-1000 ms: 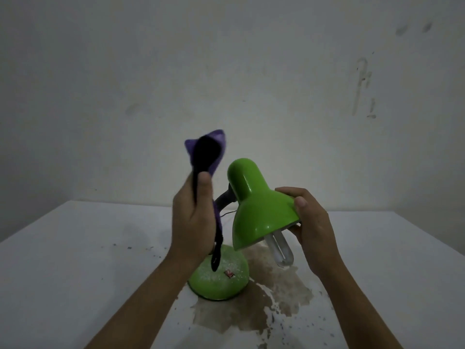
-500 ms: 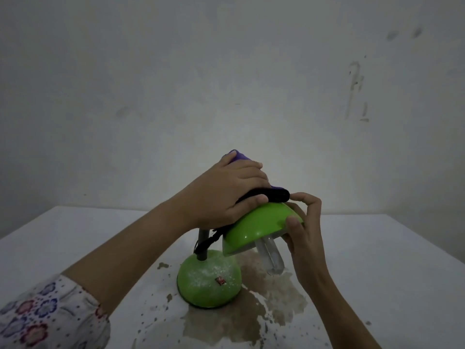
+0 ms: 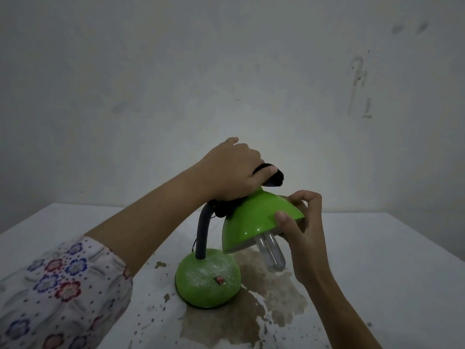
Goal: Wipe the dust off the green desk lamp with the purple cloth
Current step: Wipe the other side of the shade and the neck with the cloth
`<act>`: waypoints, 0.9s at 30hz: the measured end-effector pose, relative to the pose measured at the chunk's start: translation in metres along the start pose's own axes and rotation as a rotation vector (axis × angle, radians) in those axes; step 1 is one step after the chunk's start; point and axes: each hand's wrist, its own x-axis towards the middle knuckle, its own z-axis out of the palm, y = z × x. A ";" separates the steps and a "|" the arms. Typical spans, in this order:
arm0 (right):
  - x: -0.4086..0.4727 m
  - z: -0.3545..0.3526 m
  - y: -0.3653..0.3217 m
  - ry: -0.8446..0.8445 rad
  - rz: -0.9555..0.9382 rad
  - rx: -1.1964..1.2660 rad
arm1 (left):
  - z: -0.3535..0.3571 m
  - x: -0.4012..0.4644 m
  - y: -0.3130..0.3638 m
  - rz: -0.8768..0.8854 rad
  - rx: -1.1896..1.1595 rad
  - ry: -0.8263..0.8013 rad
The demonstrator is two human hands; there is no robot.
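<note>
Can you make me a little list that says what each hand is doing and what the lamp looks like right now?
left hand: presses the dark purple cloth onto the top of the lamp's shade
right hand: pinches the shade's rim, thumb on the outside
green desk lamp with round base: shade tilted, white bulb poking out below
lamp base: speckled with white dust, not wiped
white table: brown stain beside the base
</note>
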 end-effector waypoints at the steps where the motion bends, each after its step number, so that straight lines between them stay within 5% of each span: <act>1: 0.000 0.000 0.000 0.002 0.001 0.001 | 0.001 0.004 -0.002 -0.037 -0.037 -0.002; 9: -0.002 0.002 0.001 0.009 -0.006 0.020 | 0.006 0.018 -0.025 -0.458 -1.075 -0.015; 15: -0.003 0.003 0.002 0.030 -0.013 0.009 | 0.027 0.010 -0.018 -0.867 -1.593 0.448; 17: -0.003 0.004 0.002 0.036 -0.009 0.013 | 0.032 0.006 -0.014 -0.995 -1.523 0.531; 21: -0.002 0.003 0.002 0.048 -0.001 0.029 | 0.045 -0.010 -0.002 -0.856 -1.285 0.617; 27: -0.001 0.002 0.003 0.058 -0.008 0.029 | 0.061 -0.044 0.008 -0.327 -1.191 0.582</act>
